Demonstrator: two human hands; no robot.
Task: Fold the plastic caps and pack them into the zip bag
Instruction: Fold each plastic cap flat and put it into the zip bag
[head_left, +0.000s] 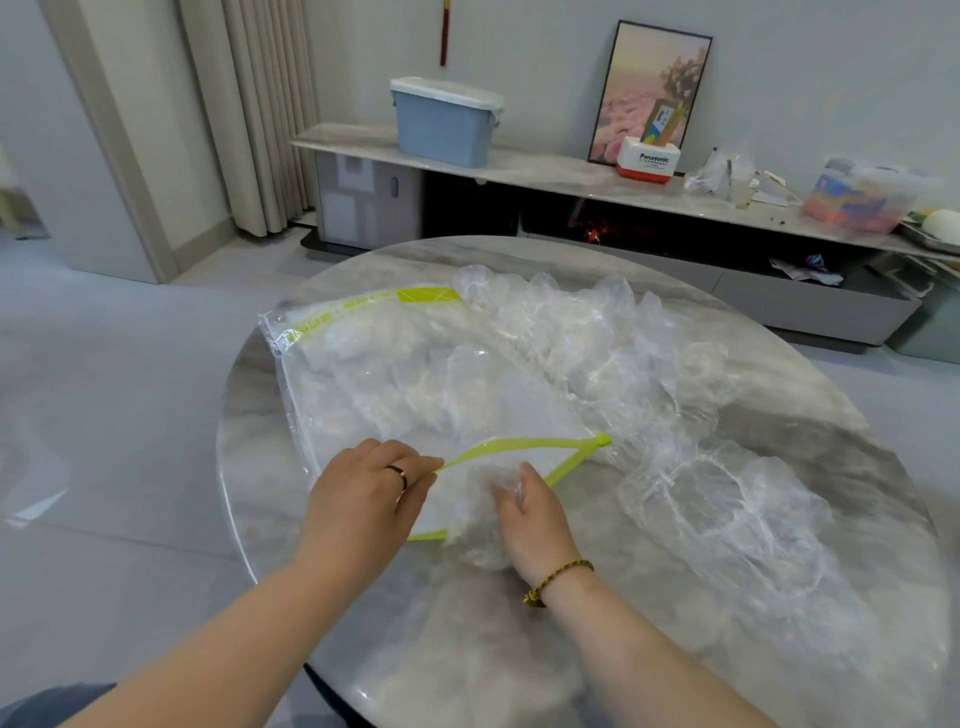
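On the round grey marble-patterned table (810, 431), a large clear plastic zip bag (415, 384) with a lime-green zipper strip (524, 446) lies flat, its mouth gaping toward the person and bunched caps showing inside. At the near-left end of that mouth the left hand (363, 499) pinches the upper green lip between thumb and fingertips. The right hand (535, 514) grips a crumpled transparent plastic cap (475, 540) right at the opening, its fingertips hidden under the film. Beside the bag's right edge, a heap of loose clear caps (701, 467) spreads across the table, apart from both hands.
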